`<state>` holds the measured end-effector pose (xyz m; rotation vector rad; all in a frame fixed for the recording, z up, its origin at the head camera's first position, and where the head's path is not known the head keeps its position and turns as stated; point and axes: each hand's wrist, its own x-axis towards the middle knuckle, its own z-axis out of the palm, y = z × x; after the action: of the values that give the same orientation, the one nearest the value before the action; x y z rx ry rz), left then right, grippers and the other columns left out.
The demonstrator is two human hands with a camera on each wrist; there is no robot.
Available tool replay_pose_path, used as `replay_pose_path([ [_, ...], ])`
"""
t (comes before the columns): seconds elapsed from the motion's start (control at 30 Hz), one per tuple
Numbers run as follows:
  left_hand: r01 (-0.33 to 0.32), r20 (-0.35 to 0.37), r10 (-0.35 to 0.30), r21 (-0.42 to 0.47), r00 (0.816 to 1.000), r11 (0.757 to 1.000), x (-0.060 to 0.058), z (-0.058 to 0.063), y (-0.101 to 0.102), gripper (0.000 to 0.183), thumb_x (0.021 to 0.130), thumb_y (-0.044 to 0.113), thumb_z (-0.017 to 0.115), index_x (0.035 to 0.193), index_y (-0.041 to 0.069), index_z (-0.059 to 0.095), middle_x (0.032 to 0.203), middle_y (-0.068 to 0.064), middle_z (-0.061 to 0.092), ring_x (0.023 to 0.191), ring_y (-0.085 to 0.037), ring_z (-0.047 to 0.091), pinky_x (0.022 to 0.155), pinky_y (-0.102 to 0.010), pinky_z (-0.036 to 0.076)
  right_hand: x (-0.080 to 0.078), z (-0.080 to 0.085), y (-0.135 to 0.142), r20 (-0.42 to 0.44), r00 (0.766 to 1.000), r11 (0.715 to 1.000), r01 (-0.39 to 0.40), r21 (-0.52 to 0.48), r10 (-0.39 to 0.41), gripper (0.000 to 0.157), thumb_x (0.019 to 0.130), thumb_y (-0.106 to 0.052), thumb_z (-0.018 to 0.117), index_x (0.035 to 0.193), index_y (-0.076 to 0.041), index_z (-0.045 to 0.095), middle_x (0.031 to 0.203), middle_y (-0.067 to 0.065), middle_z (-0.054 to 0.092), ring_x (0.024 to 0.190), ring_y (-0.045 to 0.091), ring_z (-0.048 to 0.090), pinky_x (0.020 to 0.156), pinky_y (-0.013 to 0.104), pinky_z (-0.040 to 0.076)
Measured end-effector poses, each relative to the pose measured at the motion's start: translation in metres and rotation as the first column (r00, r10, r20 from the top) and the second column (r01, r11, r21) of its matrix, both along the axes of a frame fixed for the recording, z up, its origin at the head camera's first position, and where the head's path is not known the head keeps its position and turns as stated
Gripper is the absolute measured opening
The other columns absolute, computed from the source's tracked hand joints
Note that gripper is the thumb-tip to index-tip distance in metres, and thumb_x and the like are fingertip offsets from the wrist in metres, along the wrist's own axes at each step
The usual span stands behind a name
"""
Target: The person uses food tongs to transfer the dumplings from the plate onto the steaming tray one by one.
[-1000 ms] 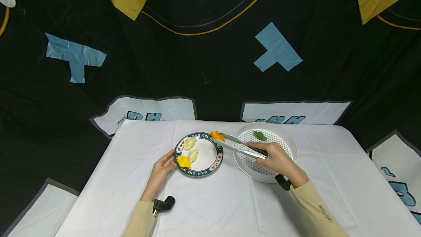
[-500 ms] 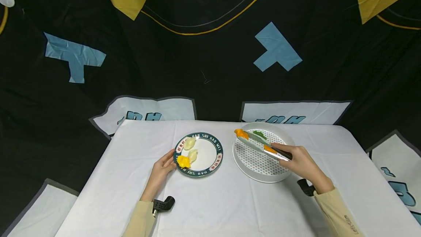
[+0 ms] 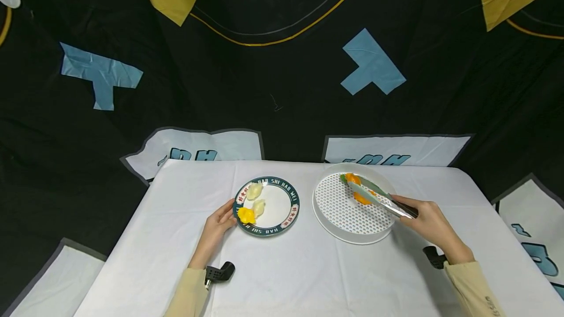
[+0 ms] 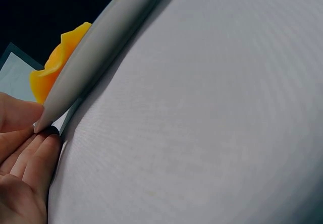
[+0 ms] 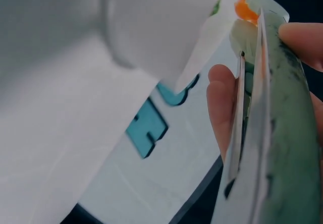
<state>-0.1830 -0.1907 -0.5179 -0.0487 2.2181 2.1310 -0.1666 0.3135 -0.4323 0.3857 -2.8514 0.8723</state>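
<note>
My left hand holds the near-left rim of a white plate with a dark green patterned border. In the left wrist view its thumb lies above the plate's edge and its fingers below. Two pale dumpling-like pieces and a ruffled yellow piece sit on the plate. My right hand grips pale green and metal tongs, their tips at an orange piece over the white perforated steamer tray. A second orange piece and a partly hidden green piece lie in the tray.
A white cloth covers the table under plate and tray. Beyond its far edge hangs a black backdrop with blue and yellow shapes. Black wrist cameras are worn on both wrists.
My right hand has carried the orange piece in the tongs rightward from the plate's edge to above the tray, beside the green piece. My left hand and the plate stay put.
</note>
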Motion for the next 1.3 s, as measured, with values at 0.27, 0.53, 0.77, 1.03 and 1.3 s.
replay_pose_path([
  [0.27,0.001,0.012,-0.001,-0.011,1.000,1.000,-0.001,-0.001,0.000,0.059,0.092,-0.004,0.052,0.147,-0.003,0.029,0.150,-0.023,0.029,0.134,-0.030,0.036,0.097,-0.013,0.041,0.002,-0.001,0.018,-0.044,0.999,0.999,0.032,0.028,-0.031,0.045,0.076,0.003,0.067,0.120,0.006,0.063,0.108,0.028,0.064,0.073,0.023,0.053,0.055,0.023,0.044],
  [0.53,0.006,-0.001,-0.006,0.008,1.000,1.000,0.000,-0.002,0.000,0.059,0.092,-0.005,0.053,0.146,-0.004,0.031,0.149,-0.023,0.031,0.133,-0.030,0.038,0.096,-0.014,0.042,0.000,-0.001,0.021,-0.021,0.999,0.998,0.044,0.041,-0.043,0.044,0.077,0.002,0.067,0.120,0.008,0.062,0.110,0.031,0.062,0.070,0.022,0.051,0.051,0.022,0.041],
  [0.77,0.011,0.000,-0.011,0.013,1.000,1.000,0.000,-0.001,-0.001,0.059,0.092,-0.005,0.052,0.147,-0.004,0.029,0.150,-0.023,0.029,0.134,-0.031,0.037,0.098,-0.015,0.041,0.003,0.001,0.023,-0.018,0.997,0.994,0.076,0.074,-0.075,0.047,0.075,0.002,0.070,0.121,0.007,0.062,0.112,0.032,0.061,0.074,0.026,0.050,0.053,0.026,0.036],
  [1.03,-0.001,0.005,0.001,0.004,1.000,1.000,-0.001,0.001,0.000,0.058,0.091,-0.005,0.053,0.146,-0.005,0.032,0.149,-0.023,0.032,0.133,-0.030,0.038,0.096,-0.014,0.042,0.005,0.001,0.025,-0.016,0.996,0.991,0.094,0.092,-0.093,0.048,0.074,0.001,0.071,0.121,0.007,0.062,0.112,0.033,0.061,0.077,0.027,0.052,0.057,0.031,0.042],
  [1.3,0.000,0.007,0.000,0.002,1.000,1.000,0.000,0.000,0.000,0.059,0.091,-0.006,0.053,0.145,-0.005,0.032,0.148,-0.024,0.032,0.132,-0.031,0.039,0.096,-0.015,0.043,0.005,0.008,0.013,0.012,0.996,0.995,0.091,0.041,-0.091,0.050,0.075,0.000,0.069,0.124,0.007,0.060,0.112,0.029,0.062,0.077,0.026,0.053,0.059,0.029,0.045],
])
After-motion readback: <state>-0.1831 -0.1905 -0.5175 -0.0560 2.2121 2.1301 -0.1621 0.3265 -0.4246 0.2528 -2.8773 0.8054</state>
